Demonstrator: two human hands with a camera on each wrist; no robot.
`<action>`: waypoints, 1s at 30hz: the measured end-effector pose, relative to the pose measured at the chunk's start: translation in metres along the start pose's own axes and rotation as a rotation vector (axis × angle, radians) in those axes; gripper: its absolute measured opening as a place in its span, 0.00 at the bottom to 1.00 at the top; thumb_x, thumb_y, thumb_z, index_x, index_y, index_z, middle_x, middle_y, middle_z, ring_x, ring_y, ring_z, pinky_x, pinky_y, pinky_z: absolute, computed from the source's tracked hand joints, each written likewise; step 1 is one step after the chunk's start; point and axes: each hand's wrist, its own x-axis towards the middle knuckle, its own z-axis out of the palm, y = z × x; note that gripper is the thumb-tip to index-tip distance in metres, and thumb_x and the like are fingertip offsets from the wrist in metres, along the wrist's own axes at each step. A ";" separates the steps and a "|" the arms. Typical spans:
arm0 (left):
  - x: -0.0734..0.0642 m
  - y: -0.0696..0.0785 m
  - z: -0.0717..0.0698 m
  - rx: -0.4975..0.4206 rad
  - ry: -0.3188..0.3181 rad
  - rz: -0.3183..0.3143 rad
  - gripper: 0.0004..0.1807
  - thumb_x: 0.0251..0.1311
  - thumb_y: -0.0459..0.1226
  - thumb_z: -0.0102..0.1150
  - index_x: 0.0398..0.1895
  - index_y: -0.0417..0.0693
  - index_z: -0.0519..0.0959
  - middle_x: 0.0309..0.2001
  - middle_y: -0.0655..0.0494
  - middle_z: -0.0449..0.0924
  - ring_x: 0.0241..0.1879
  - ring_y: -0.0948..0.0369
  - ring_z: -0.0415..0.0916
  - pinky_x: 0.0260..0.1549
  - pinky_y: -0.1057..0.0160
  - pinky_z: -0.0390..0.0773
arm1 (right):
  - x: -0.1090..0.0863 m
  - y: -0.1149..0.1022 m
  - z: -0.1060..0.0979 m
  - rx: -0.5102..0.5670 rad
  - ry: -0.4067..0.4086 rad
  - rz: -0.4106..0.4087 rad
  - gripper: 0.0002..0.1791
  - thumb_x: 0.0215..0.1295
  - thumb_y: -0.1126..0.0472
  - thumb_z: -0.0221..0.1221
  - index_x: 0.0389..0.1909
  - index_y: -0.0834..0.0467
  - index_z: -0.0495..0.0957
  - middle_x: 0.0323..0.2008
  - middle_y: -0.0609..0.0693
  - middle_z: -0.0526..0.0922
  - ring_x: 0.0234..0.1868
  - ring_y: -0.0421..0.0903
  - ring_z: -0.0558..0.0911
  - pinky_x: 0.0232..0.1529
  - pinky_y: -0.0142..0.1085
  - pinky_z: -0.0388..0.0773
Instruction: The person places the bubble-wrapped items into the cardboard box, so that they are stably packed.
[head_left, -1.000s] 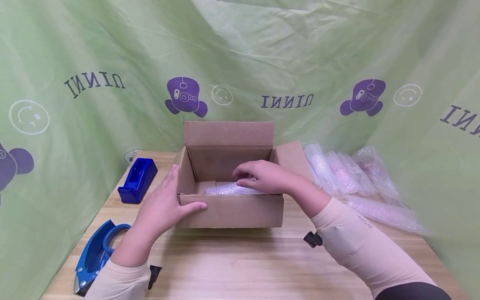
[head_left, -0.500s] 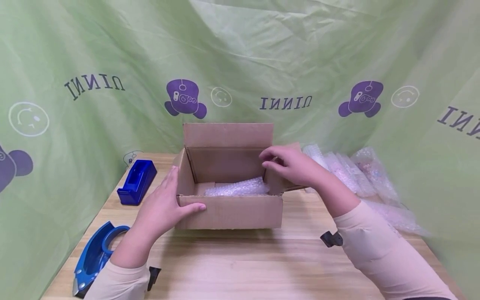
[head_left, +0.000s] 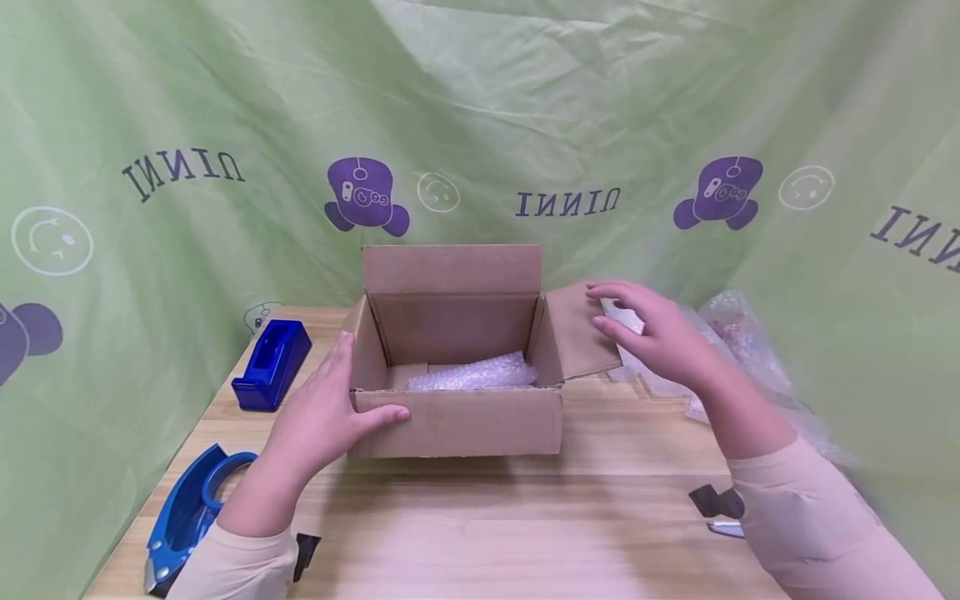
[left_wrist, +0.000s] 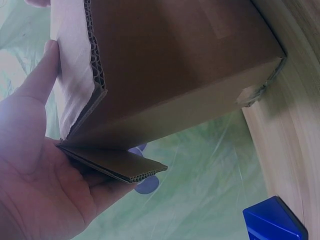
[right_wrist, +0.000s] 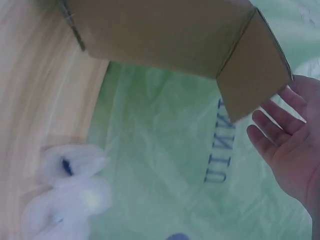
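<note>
A cardboard box (head_left: pixel 457 423) stands with its top flaps spread outward. A bubble-wrapped bundle (head_left: pixel 476 373) lies inside on its floor. My left hand (head_left: pixel 318 421) rests at the box's front left corner, thumb straight along the front flap (left_wrist: pixel 75 70) and fingers extended against the left flap (left_wrist: pixel 115 161). At the box's right, my right hand (head_left: pixel 663 333) is beside the outer edge of the right flap (head_left: pixel 583 329), fingers slightly bent and apart. In the right wrist view its thumb side meets that flap's edge; whether it presses there I cannot tell.
Several bubble-wrapped packs (head_left: pixel 738 333) lie at the table's right, partly behind the right arm. Left of the box are a blue desktop tape dispenser (head_left: pixel 272 365) and a blue handheld tape dispenser (head_left: pixel 183 508). A slim silver object (head_left: pixel 725 528) shows beside the right sleeve.
My right hand has moved from above the bundle inside the box, out to the right. The right flap, tipped inward half a second ago, now leans outward again. The left hand stays put.
</note>
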 end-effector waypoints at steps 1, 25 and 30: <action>0.000 0.000 0.000 0.000 0.001 0.001 0.76 0.39 0.79 0.56 0.78 0.38 0.38 0.78 0.38 0.41 0.74 0.38 0.50 0.65 0.36 0.61 | -0.005 0.003 -0.003 0.007 0.009 0.024 0.22 0.70 0.55 0.59 0.63 0.53 0.74 0.65 0.51 0.74 0.63 0.58 0.75 0.62 0.58 0.69; 0.000 0.000 -0.001 -0.021 0.003 -0.004 0.76 0.38 0.79 0.55 0.78 0.39 0.38 0.78 0.38 0.43 0.73 0.38 0.51 0.64 0.35 0.62 | -0.145 0.131 -0.035 -0.384 -0.228 0.379 0.33 0.65 0.56 0.62 0.62 0.75 0.66 0.57 0.81 0.69 0.55 0.79 0.68 0.56 0.70 0.63; -0.001 0.000 0.000 -0.023 0.014 -0.002 0.75 0.38 0.78 0.56 0.78 0.39 0.39 0.78 0.38 0.43 0.73 0.38 0.52 0.64 0.35 0.62 | -0.163 0.147 -0.033 -0.306 -0.279 0.460 0.37 0.67 0.59 0.59 0.69 0.74 0.57 0.57 0.81 0.68 0.54 0.81 0.69 0.52 0.72 0.65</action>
